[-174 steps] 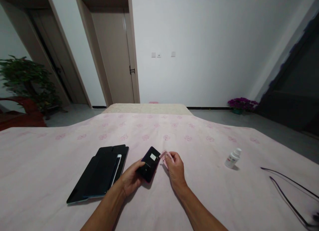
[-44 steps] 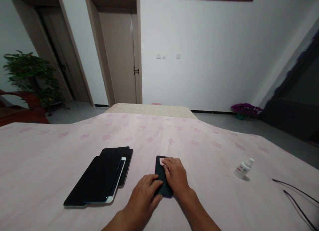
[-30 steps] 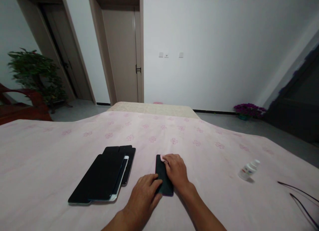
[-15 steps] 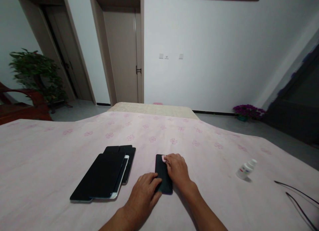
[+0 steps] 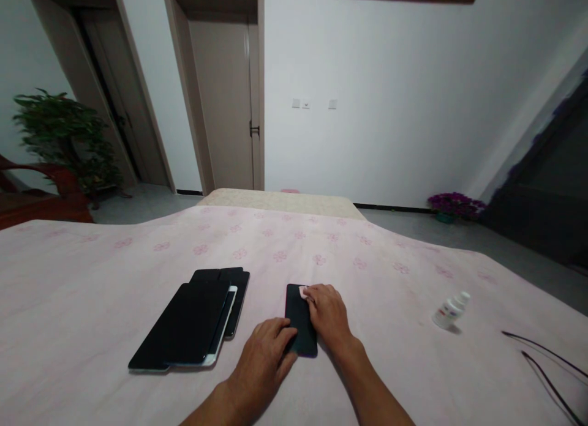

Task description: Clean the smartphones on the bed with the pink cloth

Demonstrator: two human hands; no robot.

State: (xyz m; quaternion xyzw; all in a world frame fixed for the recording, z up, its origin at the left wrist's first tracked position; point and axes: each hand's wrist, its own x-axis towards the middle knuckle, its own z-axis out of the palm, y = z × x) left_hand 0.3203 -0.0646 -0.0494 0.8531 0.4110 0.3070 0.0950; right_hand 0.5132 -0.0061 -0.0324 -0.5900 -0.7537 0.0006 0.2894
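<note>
A black smartphone [image 5: 301, 328] lies flat on the pink flowered cloth. My left hand [image 5: 266, 352] holds it by its lower left edge, with the fingertips over the edge and the thumb near the bottom corner. Between the fingers of my right hand [image 5: 328, 310] is a small pale pink wiping cloth [image 5: 303, 292], pressed against the phone's upper end; most of it is hidden under the fingers. To the left of my hands, several dark flat tablets and phones [image 5: 193, 322] lie overlapping, one of them with a white border.
A small white bottle [image 5: 450, 311] is on the right of the bedding [image 5: 381, 365], appearing tilted. Two thin dark cable ends [image 5: 546, 352] come in at the right edge. Beyond the bedding are a wooden chair [image 5: 59, 181], a green plant [image 5: 64, 132] and purple flowers [image 5: 454, 205].
Both hands keep nearly the same place on the phone, with the cloth still at its upper end. The whole view has shifted very slightly.
</note>
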